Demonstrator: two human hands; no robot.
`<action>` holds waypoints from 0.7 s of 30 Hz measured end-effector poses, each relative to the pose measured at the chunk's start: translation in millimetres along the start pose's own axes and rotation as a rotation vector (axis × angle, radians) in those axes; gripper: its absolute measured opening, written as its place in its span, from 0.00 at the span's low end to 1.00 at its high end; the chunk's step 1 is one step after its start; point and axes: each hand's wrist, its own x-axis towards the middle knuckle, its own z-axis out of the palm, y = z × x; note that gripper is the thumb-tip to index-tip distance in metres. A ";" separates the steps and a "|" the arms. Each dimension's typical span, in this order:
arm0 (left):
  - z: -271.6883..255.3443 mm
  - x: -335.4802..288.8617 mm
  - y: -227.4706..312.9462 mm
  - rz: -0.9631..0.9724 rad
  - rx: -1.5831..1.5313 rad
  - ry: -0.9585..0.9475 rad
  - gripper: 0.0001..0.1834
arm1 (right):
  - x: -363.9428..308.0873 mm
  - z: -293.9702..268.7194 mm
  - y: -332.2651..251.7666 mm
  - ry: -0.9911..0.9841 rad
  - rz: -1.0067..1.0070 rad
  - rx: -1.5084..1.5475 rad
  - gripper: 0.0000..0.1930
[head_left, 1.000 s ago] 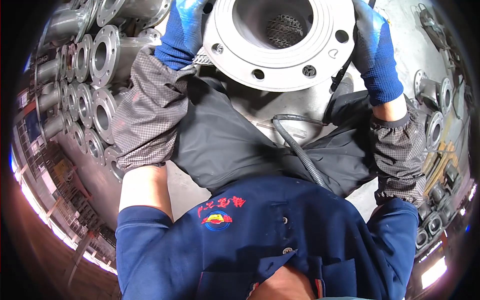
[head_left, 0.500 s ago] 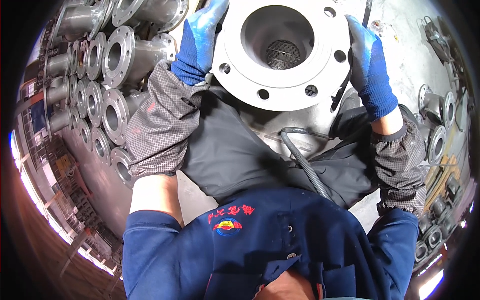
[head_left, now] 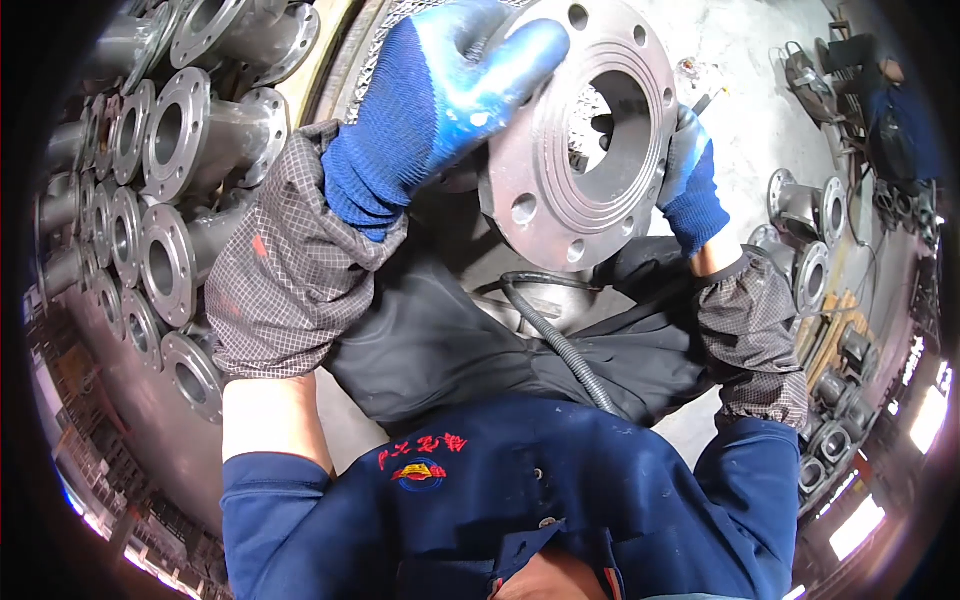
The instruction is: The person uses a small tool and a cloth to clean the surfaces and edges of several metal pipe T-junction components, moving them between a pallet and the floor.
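Note:
A grey metal flanged pipe fitting (head_left: 540,170) is held tilted in front of my legs. Its round flange has bolt holes and concentric grooves about a wide bore. My left hand (head_left: 465,85), in a blue coated glove, grips the upper-left rim with the thumb lying over the flange face; its other fingers are partly hidden. On the right edge, my right hand (head_left: 690,165) in a matching glove holds the rim, its fingertips mostly behind the metal. Through the bore, a bright patch and a dark shape show.
Several similar flanged fittings (head_left: 178,135) are stacked on the left, beside a wooden beam (head_left: 310,60). A ribbed grey hose (head_left: 560,345) crosses between my legs. More fittings (head_left: 800,210) stand at the right. Someone in blue clothing (head_left: 895,125) is at the far right.
The flanged fitting has tipped and turned, so a grooved flange face now shows instead of the smooth one. My left thumb has come over its face. The view has shifted too.

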 end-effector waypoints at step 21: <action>-22.8 -43.7 -71.7 0.058 -0.002 0.064 0.19 | -13.7 29.5 -62.1 -0.089 -1.185 -1.129 0.15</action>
